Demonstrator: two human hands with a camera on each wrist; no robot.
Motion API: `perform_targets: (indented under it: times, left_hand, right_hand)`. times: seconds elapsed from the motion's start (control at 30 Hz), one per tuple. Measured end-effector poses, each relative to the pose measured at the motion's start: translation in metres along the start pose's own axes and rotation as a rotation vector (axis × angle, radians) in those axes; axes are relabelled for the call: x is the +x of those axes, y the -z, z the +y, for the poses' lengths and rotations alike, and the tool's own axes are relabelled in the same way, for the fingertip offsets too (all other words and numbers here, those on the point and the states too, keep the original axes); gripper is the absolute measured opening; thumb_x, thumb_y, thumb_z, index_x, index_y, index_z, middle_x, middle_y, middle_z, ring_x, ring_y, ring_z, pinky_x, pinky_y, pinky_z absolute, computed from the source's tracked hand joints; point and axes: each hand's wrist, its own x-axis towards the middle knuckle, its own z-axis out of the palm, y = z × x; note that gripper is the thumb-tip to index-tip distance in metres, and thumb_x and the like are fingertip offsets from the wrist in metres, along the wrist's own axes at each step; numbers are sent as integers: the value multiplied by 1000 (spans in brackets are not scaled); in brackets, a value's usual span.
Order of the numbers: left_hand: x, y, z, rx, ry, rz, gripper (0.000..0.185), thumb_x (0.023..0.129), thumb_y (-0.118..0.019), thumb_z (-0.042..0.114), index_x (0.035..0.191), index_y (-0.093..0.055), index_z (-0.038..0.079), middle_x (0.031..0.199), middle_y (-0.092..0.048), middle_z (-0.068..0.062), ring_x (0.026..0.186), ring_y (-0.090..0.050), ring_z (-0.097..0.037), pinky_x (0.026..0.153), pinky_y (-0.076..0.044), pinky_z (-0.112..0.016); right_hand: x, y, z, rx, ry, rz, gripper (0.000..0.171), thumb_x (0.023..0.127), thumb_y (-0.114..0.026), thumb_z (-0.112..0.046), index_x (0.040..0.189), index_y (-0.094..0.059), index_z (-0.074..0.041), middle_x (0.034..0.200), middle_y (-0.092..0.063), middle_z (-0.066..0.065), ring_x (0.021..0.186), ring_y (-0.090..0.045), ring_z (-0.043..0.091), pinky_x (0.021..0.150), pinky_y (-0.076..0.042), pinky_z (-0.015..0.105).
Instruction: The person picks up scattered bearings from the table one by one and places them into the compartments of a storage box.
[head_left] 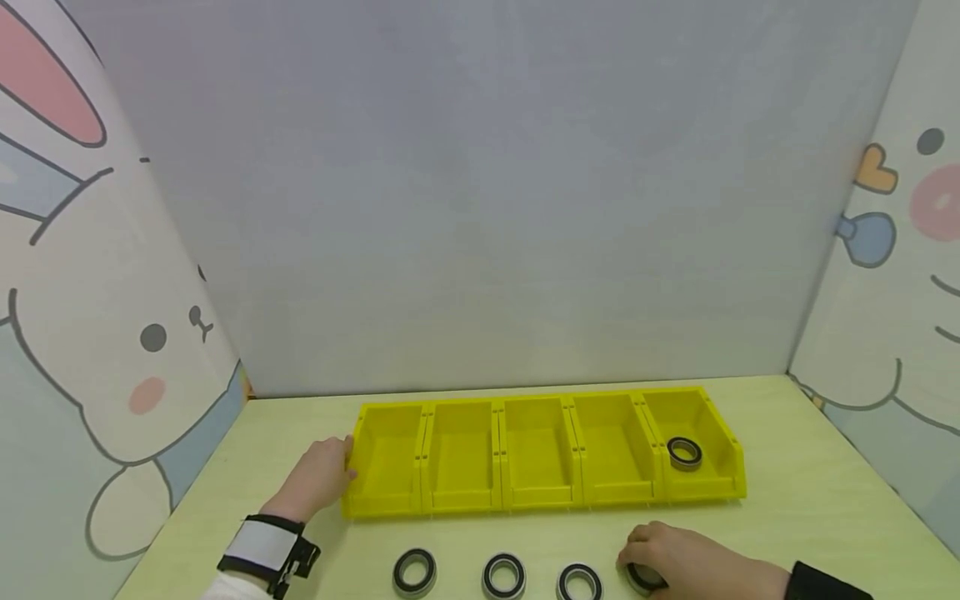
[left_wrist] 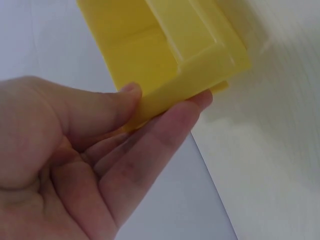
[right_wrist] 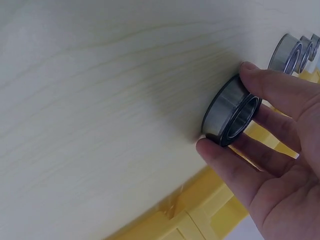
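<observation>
A yellow bin row [head_left: 465, 500] with several compartments lies across the table. My left hand [head_left: 321, 477] holds its left end; in the left wrist view the left hand [left_wrist: 167, 99] pinches the yellow bin wall [left_wrist: 165, 40] between thumb and fingers. One black-and-steel bearing [head_left: 684, 452] lies in the rightmost compartment. My right hand [head_left: 663, 560] covers a bearing [head_left: 643, 578] on the table in front of the bins. In the right wrist view that bearing [right_wrist: 231, 112] is pinched between thumb and fingers of the right hand [right_wrist: 225, 107], still touching the table.
Three more bearings [head_left: 415, 572] [head_left: 504, 575] [head_left: 579, 582] lie in a row near the table's front edge, left of my right hand. Cartoon-printed panels close off the left and right sides, and a grey panel the back. The other compartments [head_left: 538, 454] hold nothing.
</observation>
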Motion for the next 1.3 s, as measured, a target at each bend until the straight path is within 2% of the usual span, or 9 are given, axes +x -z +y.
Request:
perform_targets:
  times: [0.13,0.23,0.33,0.43,0.5,0.67,0.87,1.1,1.3]
  left_hand:
    - [2,0,-1,-12,25,-18,47,85,-66,2,125,-48,-18,95,-61,-24,64,-47,-19,57,-39,-28]
    - [5,1,-2,-26,36,-28,33,84,-67,2,111,-57,-12,79,-55,-13,64,-46,-18,58,-39,-27]
    - [8,5,-4,-32,30,-32,25,81,-71,3,100,-60,-10,77,-56,-10,65,-48,-18,59,-42,-28]
    - [11,11,-4,-30,10,-40,20,78,-74,5,91,-64,-7,75,-59,-9,62,-50,-17,58,-45,-28]
    - [15,15,-3,-26,-2,-43,15,77,-75,7,80,-64,-3,68,-58,-6,57,-51,-15,54,-45,-27]
    - [22,22,0,-17,-5,-62,22,79,-73,9,62,-61,3,50,-54,-2,44,-53,-13,45,-43,-23]
    - [25,23,1,-24,5,-65,22,76,-74,3,58,-62,3,46,-57,-6,40,-57,-16,41,-45,-22]
    - [28,20,-1,-6,24,-63,19,77,-74,3,63,-60,2,48,-55,-4,39,-55,-13,41,-45,-22]
    - [27,18,0,1,33,-48,20,77,-72,2,63,-57,2,48,-53,-4,39,-53,-14,41,-43,-22]
  right_hand:
    - [3,2,-2,25,-22,-15,31,78,-74,-33,108,-67,-24,99,-60,-12,85,-52,0,75,-49,27]
    - [5,3,-2,37,-45,-25,34,78,-73,-41,107,-67,-25,96,-58,-15,81,-49,-2,73,-48,26]
    - [6,4,-2,20,-53,-27,36,76,-74,-43,106,-68,-25,94,-57,-15,79,-48,-3,72,-48,26]
    - [7,5,-2,-11,-50,-28,34,75,-76,-39,106,-68,-25,92,-56,-14,77,-46,-3,71,-47,25]
    - [8,6,-3,-22,-49,-37,34,74,-78,-33,106,-68,-25,91,-55,-14,75,-46,-3,70,-47,25]
    - [13,14,-5,-50,-20,-35,36,68,-80,-17,102,-69,-19,87,-56,-11,72,-46,-2,66,-45,21]
    - [24,46,-15,-51,-12,-27,34,69,-79,-12,101,-68,-14,89,-58,-8,76,-51,4,67,-47,21]
    - [43,89,-25,-158,8,99,29,73,-76,-16,101,-67,-13,95,-64,0,82,-57,9,68,-50,25]
    - [67,104,-23,-184,1,166,25,75,-75,-12,99,-65,-8,91,-63,3,75,-55,12,67,-49,25]
